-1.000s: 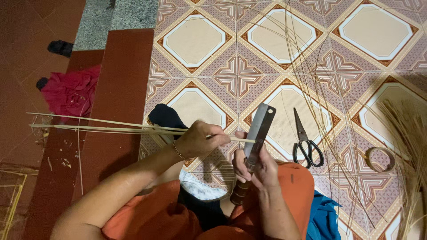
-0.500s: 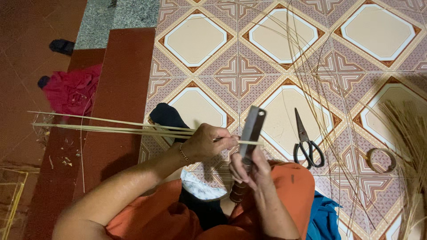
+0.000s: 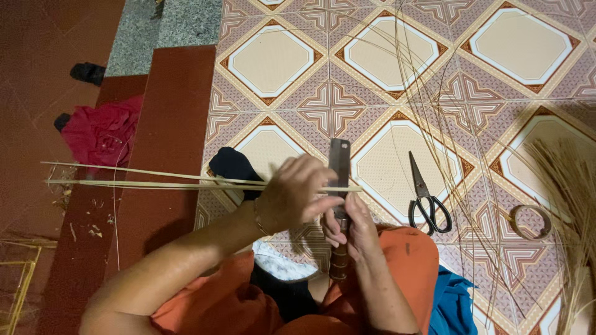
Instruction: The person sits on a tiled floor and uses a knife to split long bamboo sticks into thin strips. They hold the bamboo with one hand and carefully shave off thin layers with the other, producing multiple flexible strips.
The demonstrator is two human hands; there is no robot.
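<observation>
The long, thin pale bamboo strips [image 3: 167, 181] lie almost level across the view, their long axis running left to right. Their free ends reach far out to the left over the dark red step [image 3: 167, 118], and their near ends stop at the flat grey steel blade of a wooden-handled knife [image 3: 339, 162]. The blade stands upright, so the strips and the knife cross at close to a right angle, just in front of the person's lap.

The left hand [image 3: 290, 200] is closed over the strips right beside the blade, fingers curled around them and pinching them. It is the nearer hand to the strips. The right hand [image 3: 351, 223] is wrapped around the knife's handle below the crossing point, closed tight and holding the blade upright (its thumb cannot be told apart from the left hand's fingers).

Well apart on the right, on the patterned floor tiles [image 3: 273, 62], lie black-handled scissors [image 3: 425, 195] and a small coiled ring of cane [image 3: 529, 221], with loose thin fibres [image 3: 434, 93] fanning across the floor. A crumpled red cloth [image 3: 102, 133] lies at far left.
</observation>
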